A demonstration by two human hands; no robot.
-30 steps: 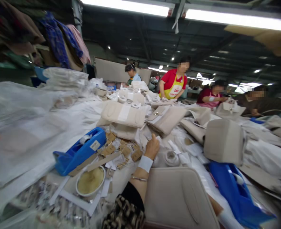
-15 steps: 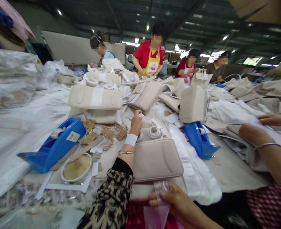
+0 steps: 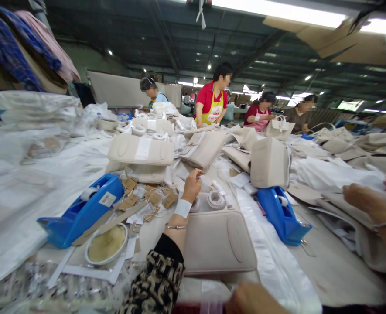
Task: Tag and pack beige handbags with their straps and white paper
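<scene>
1. Bag [image 3: 209, 244], beige, rounded corners, raised oval outline at right; lying flat.
2. Coil [image 3: 216, 206], white-wrapped, ring-shaped; beside bag's far edge.
3. Plastic [image 3: 206, 288], translucent, blurred; beside bag's near edge.

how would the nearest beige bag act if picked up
The bag looks fairly stiff: its face is smooth and its outline neat. It probably won't roll, lying broad and flat. The white coil by its far edge might shift.

- Beige bags [image 3: 203, 149] are blocking the left hand [image 3: 192, 187] ahead.
- Brown tags [image 3: 169, 199] and a blue tape dispenser [image 3: 81, 213] are crowding its left.
- Beige surface [image 3: 339, 270] is leaving room right of the other dispenser [image 3: 274, 213].
</scene>
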